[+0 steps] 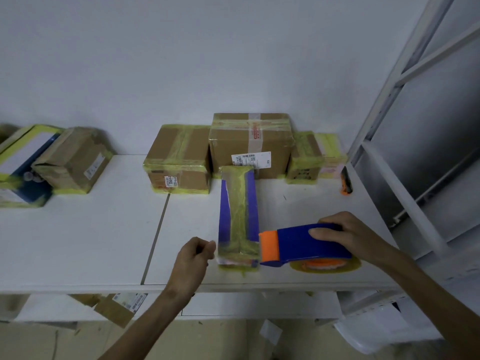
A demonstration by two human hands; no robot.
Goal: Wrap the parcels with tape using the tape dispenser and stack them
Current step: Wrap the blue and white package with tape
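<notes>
A long purple parcel (239,214) lies on the white table (91,242), its length running from the near edge toward the wall, with a wide band of yellowish tape down its top and over its near end. At the parcel's near left corner sits the left grip (193,258), fingers curled in, knuckles right against the parcel's edge; whether it pinches anything there cannot be told. Touching the parcel's near right corner is the tape dispenser (304,244), blue with an orange front end that meets the parcel. Its tape roll (324,265) shows beneath it, flat against the table. The right grip (345,232) is wrapped round the dispenser's blue body from the far side, thumb lying along the near face. Just behind the parcel's far end stands a large cardboard box (250,141) with a white label, clear tape and yellowish tape. To the left of that far end is a lower taped box (179,162), and to its right a small taped box (304,159) with a pale pink packet (332,157) beside it. Further right of the parcel, near the table's edge, lies an orange and black cutter (346,181). Well to the parcel's left rest a brown taped box (74,159) and, touching it, a blue and white box (23,165). A grey metal rack (415,126) rises to the parcel's right, beyond the table.
</notes>
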